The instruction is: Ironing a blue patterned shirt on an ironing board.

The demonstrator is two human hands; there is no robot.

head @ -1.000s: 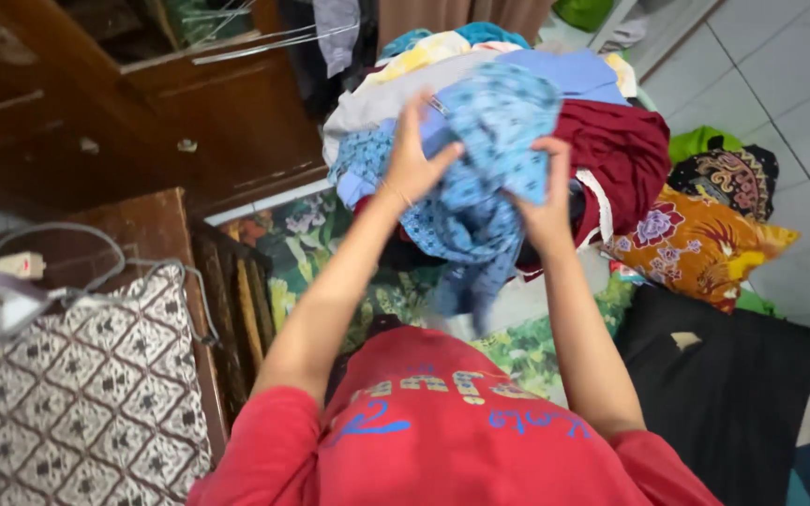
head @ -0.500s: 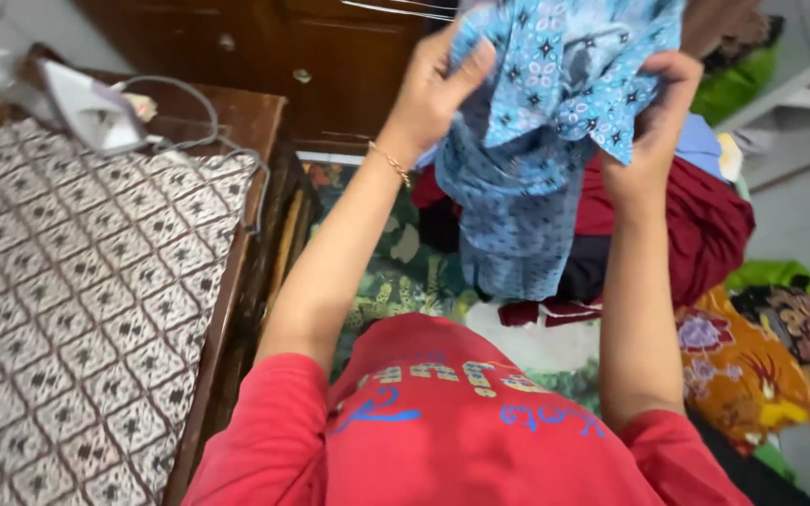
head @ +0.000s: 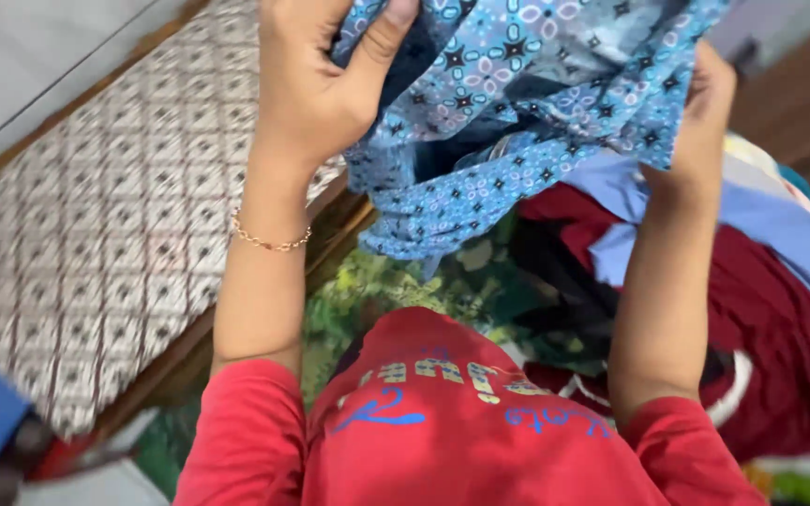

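left hand (head: 316, 89): fingers clamped on blue patterned garment (head: 527, 103), upper left edge | right hand (head: 705, 112): gripping right edge | garment bunched between, hanging downward | patterned ironing pad (head: 96, 234) leftward

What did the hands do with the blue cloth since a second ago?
Both hands lifted the blue patterned cloth up off the clothes pile and swung it toward the patterned padded board. The left hand and right hand never let go. The pile of red and pale blue clothes stayed where it was, and the gold bracelet is still on the left wrist.
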